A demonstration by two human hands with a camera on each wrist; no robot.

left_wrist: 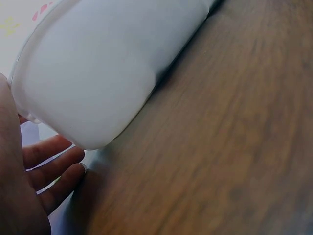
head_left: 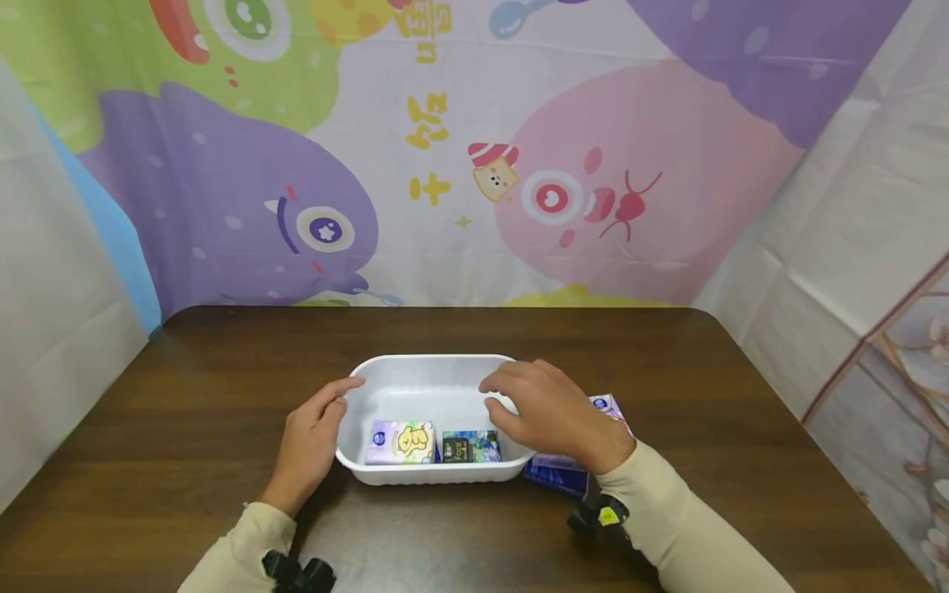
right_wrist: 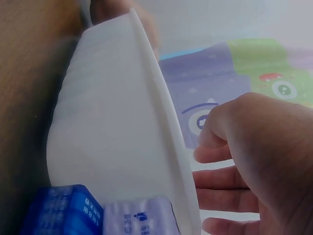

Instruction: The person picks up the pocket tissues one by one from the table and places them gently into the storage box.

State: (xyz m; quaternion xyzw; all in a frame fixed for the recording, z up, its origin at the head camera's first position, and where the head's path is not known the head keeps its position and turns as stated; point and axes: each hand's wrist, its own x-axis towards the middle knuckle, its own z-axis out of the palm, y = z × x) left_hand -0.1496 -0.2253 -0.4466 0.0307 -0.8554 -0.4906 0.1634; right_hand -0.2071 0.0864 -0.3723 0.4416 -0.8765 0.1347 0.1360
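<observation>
A white plastic tub (head_left: 426, 475) stands on the table in front of me. Inside lie a lilac tissue pack with a yellow bear (head_left: 403, 443) and a dark tissue pack marked "Face" (head_left: 471, 446), side by side along the near wall. My left hand (head_left: 311, 441) rests at the tub's left end, index finger reaching over the rim; in the left wrist view its other fingers (left_wrist: 61, 171) stay loose outside the wall. Over the tub's right end hovers my right hand (head_left: 537, 408), fingers loosely bent and holding nothing.
Right of the tub, partly under my right forearm, lie a blue pack (head_left: 556, 478) and lilac packs, one of them (right_wrist: 142, 215) close to the tub wall. The brown table (head_left: 185, 428) meets a cartoon-printed curtain (head_left: 445, 247) at the back.
</observation>
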